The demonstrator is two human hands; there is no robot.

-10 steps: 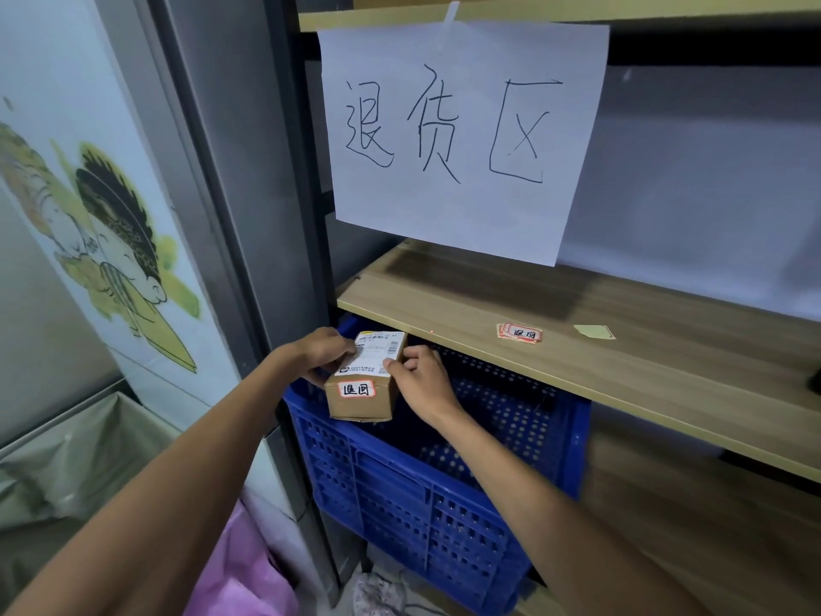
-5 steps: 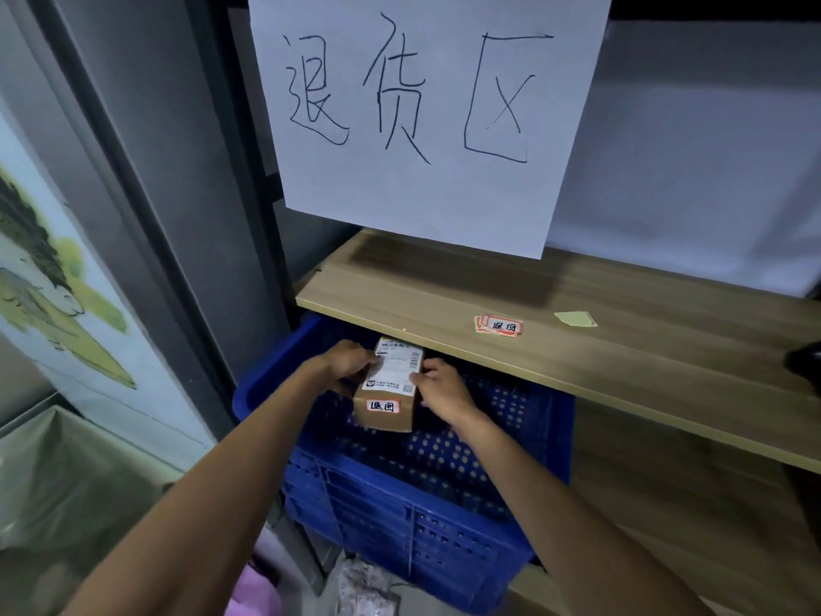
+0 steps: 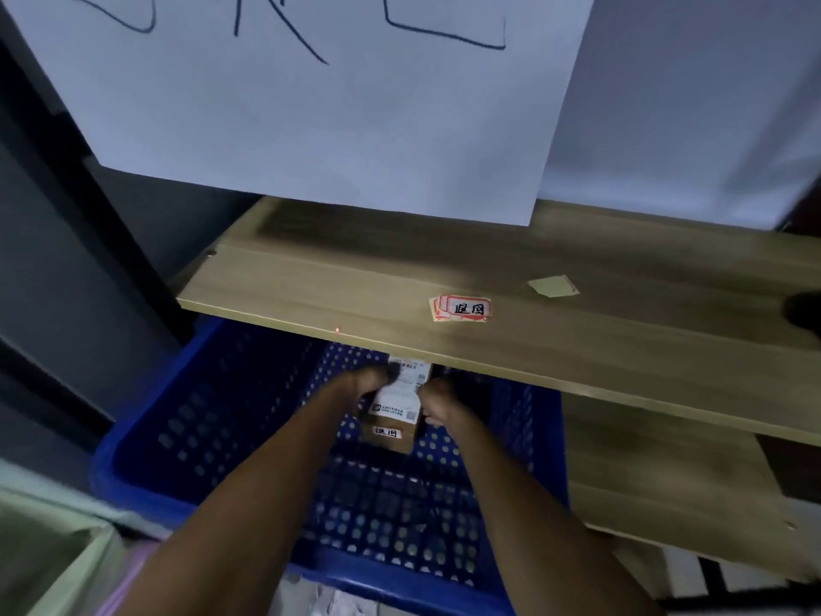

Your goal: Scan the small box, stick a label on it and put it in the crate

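Observation:
The small cardboard box (image 3: 392, 422) carries a white shipping label on top and a red-bordered sticker (image 3: 387, 433) on its near face. It is deep inside the blue perforated crate (image 3: 146, 442), partly under the wooden shelf. My left hand (image 3: 366, 382) grips its left side and my right hand (image 3: 437, 404) grips its right side. I cannot tell whether the box touches the crate floor.
The wooden shelf (image 3: 311, 282) overhangs the crate's back half. On it lie a stack of red-bordered stickers (image 3: 462, 309), a yellowish backing scrap (image 3: 553, 286) and a dark object (image 3: 804, 315) at the right edge. A handwritten paper sign (image 3: 311, 104) hangs above.
Both hands have carried the box from above the crate's near rim down and back into the crate, under the shelf. The camera has leaned in and down.

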